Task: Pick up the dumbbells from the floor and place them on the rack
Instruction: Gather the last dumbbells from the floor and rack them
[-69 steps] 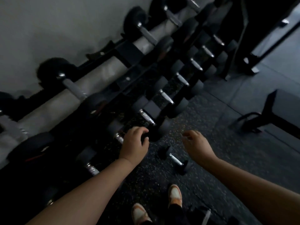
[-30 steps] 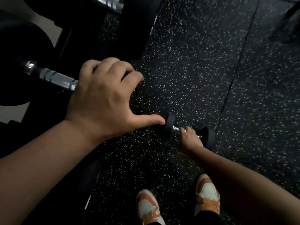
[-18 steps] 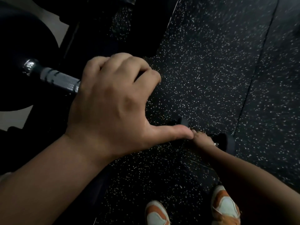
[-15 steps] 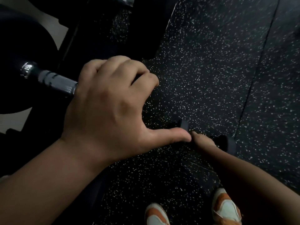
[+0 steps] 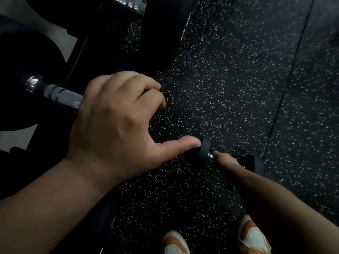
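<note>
head view, single entry. small black dumbbell with round rubber ends and a short chrome handle [image 5: 231,158]: lying on the black rubber floor flecked with white [image 5: 229,79], just ahead of the person's orange-and-white shoes [image 5: 254,235]. right hand [image 5: 226,160]: reaching far down, wrapped over that chrome handle between the two ends; fingers mostly hidden under the hand, so the closure reads as a grasp but cannot be fully confirmed. left hand [image 5: 113,123]: near the camera, fingers curled over the knurled steel bar of a large black dumbbell [image 5: 55,94] seated on the dark metal rack [image 5: 102,44], thumb spread wide and free; apparently a brace for balance.

step in hand: pickup of the floor dumbbell, not yet visibly lifted.

next move, as judged: firm closure on the handle, a straight lift clear of the floor, then carriage up and leftward to an open cradle on the rack; no free cradle shows in this view.
</note>
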